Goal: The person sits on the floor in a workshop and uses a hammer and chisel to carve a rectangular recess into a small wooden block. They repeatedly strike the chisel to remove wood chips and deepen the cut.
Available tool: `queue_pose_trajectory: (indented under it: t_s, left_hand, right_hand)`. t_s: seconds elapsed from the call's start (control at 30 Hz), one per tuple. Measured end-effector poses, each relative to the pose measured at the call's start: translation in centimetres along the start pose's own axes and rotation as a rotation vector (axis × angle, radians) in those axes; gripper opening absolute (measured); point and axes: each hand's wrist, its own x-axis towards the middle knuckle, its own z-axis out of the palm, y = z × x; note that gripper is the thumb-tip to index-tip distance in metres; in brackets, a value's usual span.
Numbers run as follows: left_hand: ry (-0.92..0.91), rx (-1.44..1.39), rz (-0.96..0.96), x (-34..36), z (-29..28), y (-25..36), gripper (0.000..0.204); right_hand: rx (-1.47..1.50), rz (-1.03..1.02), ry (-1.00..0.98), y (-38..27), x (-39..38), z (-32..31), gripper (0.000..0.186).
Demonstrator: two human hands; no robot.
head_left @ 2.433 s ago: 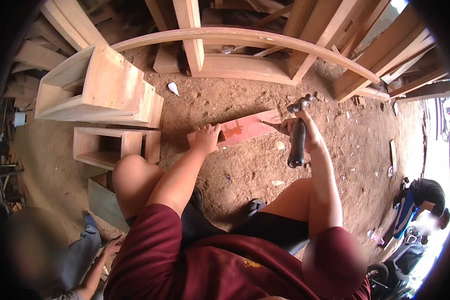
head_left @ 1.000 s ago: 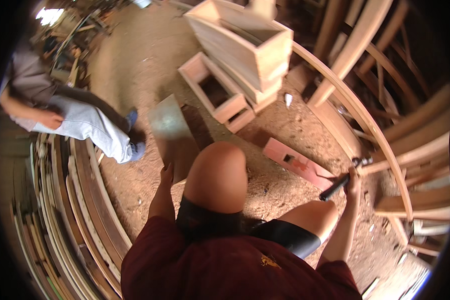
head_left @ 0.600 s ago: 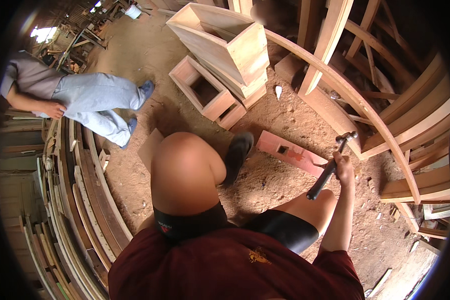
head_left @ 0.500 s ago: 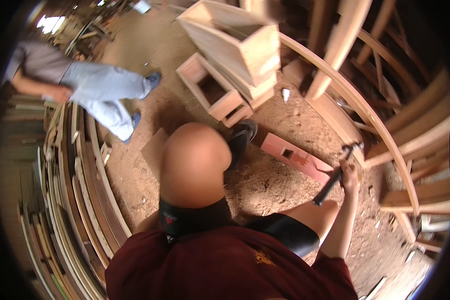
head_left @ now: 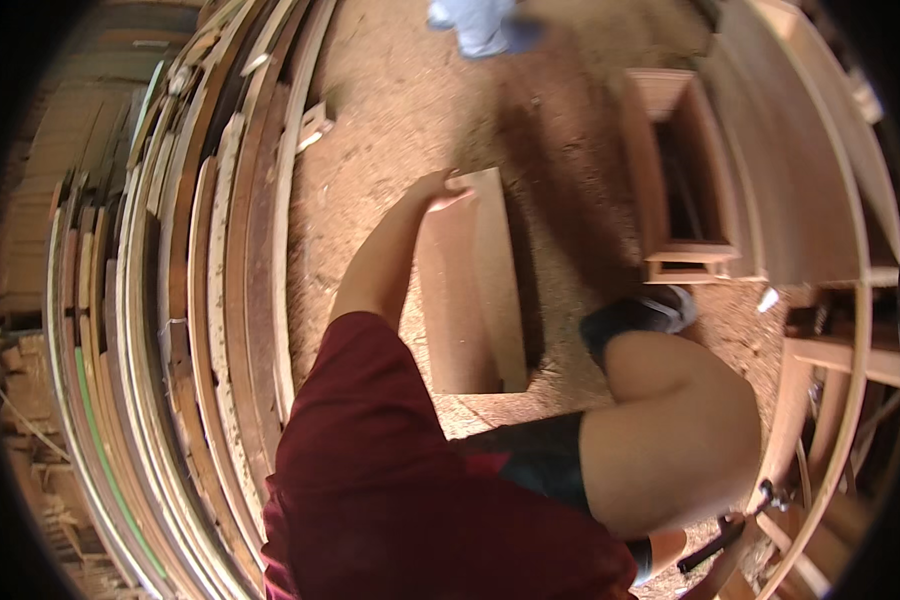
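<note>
A long wooden piece with two flat faces (head_left: 458,300) stands on the ground in front of me, left of my bent leg. My left hand (head_left: 448,190) is closed over its far top corner, the fingers partly blurred. At the lower right, beyond my knee, a black-handled hammer (head_left: 708,549) shows its dark metal head toward the upper right. My right hand (head_left: 736,530) is wrapped round its handle, dim and partly hidden.
Long stacked boards (head_left: 235,250) run along the left. An open wooden box (head_left: 650,180) and a taller wooden case (head_left: 785,150) stand at the far right. A curved wooden strip (head_left: 858,400) is at right. A person's blue trouser leg (head_left: 478,22) shows at the far edge.
My view has swung left. My left hand has come into sight, gripping the wooden piece; the hammer in my right hand sits lower in the picture. The red wooden block is out of sight.
</note>
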Motion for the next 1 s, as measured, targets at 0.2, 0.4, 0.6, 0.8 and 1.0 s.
queue_pose_trajectory:
  t_s: [0.2, 0.4, 0.6, 0.8, 1.0]
  left_hand:
    - [-0.124, 0.052, -0.062, -0.1, -0.6, 1.5, 0.093]
    - [-0.104, -0.02, -0.023, 0.0, -0.2, 1.3, 0.09]
    - [-0.176, -0.041, -0.029, -1.5, -0.5, 2.2, 0.088]
    - [-0.295, 0.047, -0.132, -8.4, 1.6, 3.9, 0.094]
    - [-0.334, 0.089, -0.093, -12.2, 5.6, 0.9, 0.092]
  right_hand:
    - [-0.022, 0.143, 0.017, 0.2, 1.7, 0.6, 0.038]
    - [-0.014, 0.226, 0.007, 0.5, 2.3, -0.9, 0.036]
    - [0.105, 0.212, -0.034, -0.5, 1.0, -2.4, 0.034]
    - [0.02, 0.086, 0.002, -2.5, -1.3, -0.7, 0.037]
    - [-0.251, 0.208, 0.235, -2.5, -0.7, 1.0, 0.045]
